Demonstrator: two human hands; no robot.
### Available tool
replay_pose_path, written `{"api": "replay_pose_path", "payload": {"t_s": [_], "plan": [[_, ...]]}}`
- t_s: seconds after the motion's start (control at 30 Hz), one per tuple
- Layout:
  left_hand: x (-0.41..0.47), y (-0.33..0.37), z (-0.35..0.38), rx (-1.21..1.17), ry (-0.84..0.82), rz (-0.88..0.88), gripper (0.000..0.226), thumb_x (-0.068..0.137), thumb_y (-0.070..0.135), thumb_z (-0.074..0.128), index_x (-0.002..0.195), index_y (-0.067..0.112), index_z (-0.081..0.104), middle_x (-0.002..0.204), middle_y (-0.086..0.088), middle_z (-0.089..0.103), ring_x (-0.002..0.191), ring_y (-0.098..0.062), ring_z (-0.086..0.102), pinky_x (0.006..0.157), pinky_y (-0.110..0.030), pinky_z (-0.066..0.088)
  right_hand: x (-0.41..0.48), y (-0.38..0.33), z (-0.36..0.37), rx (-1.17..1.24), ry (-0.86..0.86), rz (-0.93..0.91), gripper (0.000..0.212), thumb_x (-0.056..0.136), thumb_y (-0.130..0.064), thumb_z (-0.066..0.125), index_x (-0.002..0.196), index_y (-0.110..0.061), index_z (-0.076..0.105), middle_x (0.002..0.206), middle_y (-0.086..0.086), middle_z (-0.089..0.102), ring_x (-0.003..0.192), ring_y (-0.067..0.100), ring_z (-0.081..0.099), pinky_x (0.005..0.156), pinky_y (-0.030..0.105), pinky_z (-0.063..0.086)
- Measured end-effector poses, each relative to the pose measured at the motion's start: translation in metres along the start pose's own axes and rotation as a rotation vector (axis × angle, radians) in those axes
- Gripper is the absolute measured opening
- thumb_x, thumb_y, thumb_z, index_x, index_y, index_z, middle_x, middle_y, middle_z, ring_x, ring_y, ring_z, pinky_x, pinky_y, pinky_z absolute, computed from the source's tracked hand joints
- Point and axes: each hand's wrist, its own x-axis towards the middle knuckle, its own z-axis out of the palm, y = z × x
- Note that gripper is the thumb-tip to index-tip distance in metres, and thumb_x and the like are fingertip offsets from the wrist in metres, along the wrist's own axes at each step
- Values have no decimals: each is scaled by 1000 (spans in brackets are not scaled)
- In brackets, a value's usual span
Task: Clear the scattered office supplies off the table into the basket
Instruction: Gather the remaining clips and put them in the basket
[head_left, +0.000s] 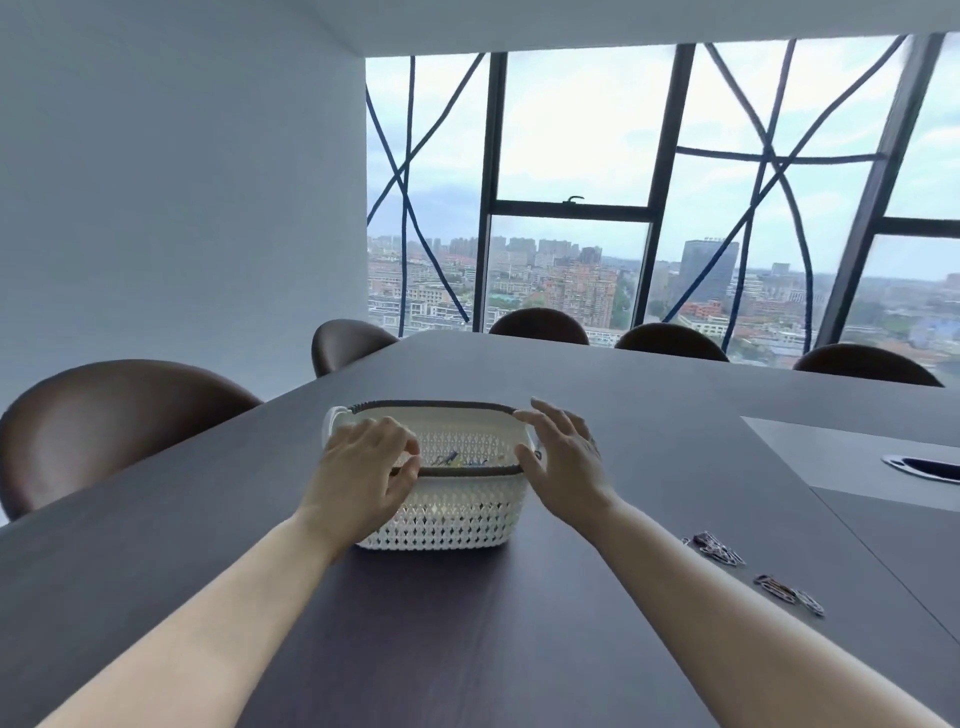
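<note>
A white lattice basket (457, 519) with a dark rim stands on the dark table (467, 649) in front of me. Small coloured supplies lie inside it. My left hand (358, 473) rests over the basket's near left rim, fingers curled at the rim; I cannot tell if it pinches anything. At the basket's right end my right hand (563, 457) hovers with its fingers spread and nothing in it. Two small heaps of paper clips (719, 548) (787, 592) lie on the table to the right of my right forearm.
Brown chairs (119, 421) stand along the left side and the far edge of the table. A grey inset panel with an oval cable port (924, 467) sits at the right. Tall windows fill the far wall.
</note>
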Motion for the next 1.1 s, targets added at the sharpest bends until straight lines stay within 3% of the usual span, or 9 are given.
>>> {"api": "replay_pose_path", "payload": {"t_s": [0.13, 0.27, 0.4, 0.47, 0.57, 0.67, 0.77, 0.93, 1.1], "plan": [[19, 57, 27, -92, 53, 214, 14, 80, 30, 44, 89, 23, 51, 89, 6, 62, 85, -14, 53, 76, -24, 41, -34, 59, -25, -27, 29, 113, 44, 90, -25, 53, 132, -20, 44, 145, 0, 39, 136, 21, 29, 110, 32, 24], [34, 123, 79, -297, -196, 261, 40, 79, 42, 35, 105, 21, 57, 110, 5, 61, 103, -15, 58, 79, -27, 50, -88, 129, -65, -62, -76, 401, 50, 92, -20, 51, 138, -11, 36, 147, 5, 37, 138, 20, 27, 111, 26, 21], [34, 177, 142, -252, -714, 203, 75, 86, 64, 28, 143, 14, 25, 154, 1, 18, 143, -16, 15, 115, -26, 15, -143, 190, -92, -194, -313, 638, 65, 96, -38, 39, 147, -11, 11, 158, 6, 8, 146, 18, 4, 118, 35, 6], [36, 195, 168, -166, -873, 72, 83, 85, 66, 27, 148, 17, 6, 157, -2, -6, 145, -21, -8, 117, -38, 1, -155, 199, -92, -293, -467, 700, 75, 94, -53, 31, 148, -12, -1, 158, 5, -6, 146, 19, -7, 117, 43, -1], [46, 214, 192, -116, -918, -54, 79, 89, 63, 29, 148, 21, -4, 156, -6, -14, 143, -29, -14, 115, -45, -4, -154, 206, -86, -365, -567, 699, 84, 88, -66, 23, 147, -16, -9, 157, 0, -14, 145, 17, -14, 116, 48, -8], [56, 213, 202, -172, -889, -60, 73, 91, 56, 32, 148, 21, 1, 157, -7, -6, 145, -24, -6, 117, -39, -1, -133, 204, -71, -343, -557, 631, 87, 86, -68, 25, 147, -16, -9, 157, -1, -14, 144, 16, -15, 116, 47, -9], [65, 203, 210, -367, -786, -92, 57, 93, 42, 44, 144, 25, 25, 154, -3, 21, 143, -17, 15, 117, -32, 13, -108, 210, -55, -263, -484, 515, 80, 90, -60, 32, 148, -19, -5, 158, -2, -10, 145, 15, -12, 118, 41, -5], [64, 194, 214, -490, -621, -45, 27, 89, 29, 57, 113, 22, 65, 120, 6, 58, 118, -12, 45, 100, -20, 35, -86, 214, -43, -118, -411, 292, 46, 95, -39, 40, 140, -29, 37, 155, -7, 23, 143, 14, 14, 116, 27, 13], [60, 196, 210, -518, -524, 13, 15, 88, 18, 58, 91, 17, 73, 101, 6, 66, 98, -12, 59, 86, -22, 45, -92, 213, -47, -130, -285, 248, 30, 92, -31, 47, 118, -27, 63, 134, -9, 55, 128, 8, 45, 104, 19, 33]]}}
